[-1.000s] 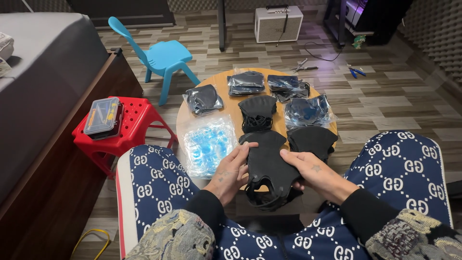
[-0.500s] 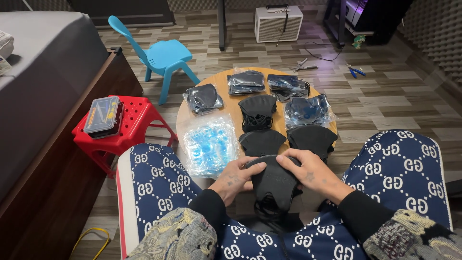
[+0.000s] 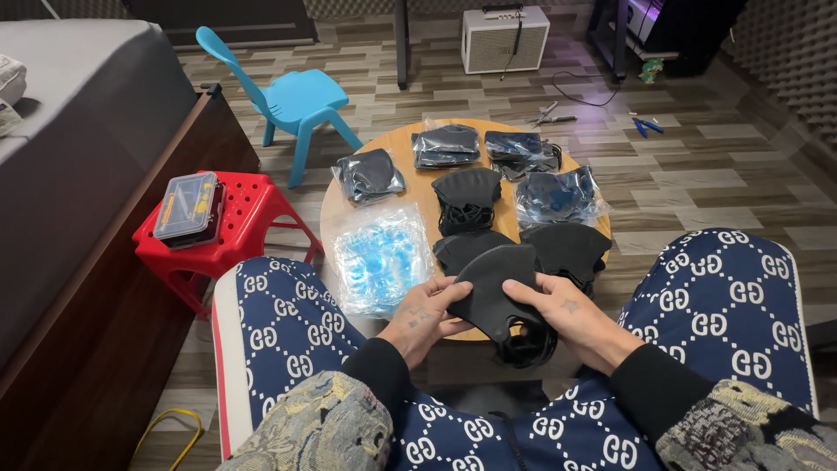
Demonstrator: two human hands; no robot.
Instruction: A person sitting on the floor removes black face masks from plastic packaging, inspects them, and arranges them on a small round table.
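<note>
Item: black face mask (image 3: 493,286), in hand above the near edge of the round surface (image 3: 410,148).

You are holding it with both hands: left hand (image 3: 425,314) fingers pinching its left edge, right hand (image 3: 567,316) fingers pressing together on its right side, ear loops dangling beneath (partly hidden). More black masks (image 3: 467,197) and bagged packs (image 3: 446,145) are lying just beyond. Risk: the loose loops may be snagging the stack below, dragging it off.
</note>
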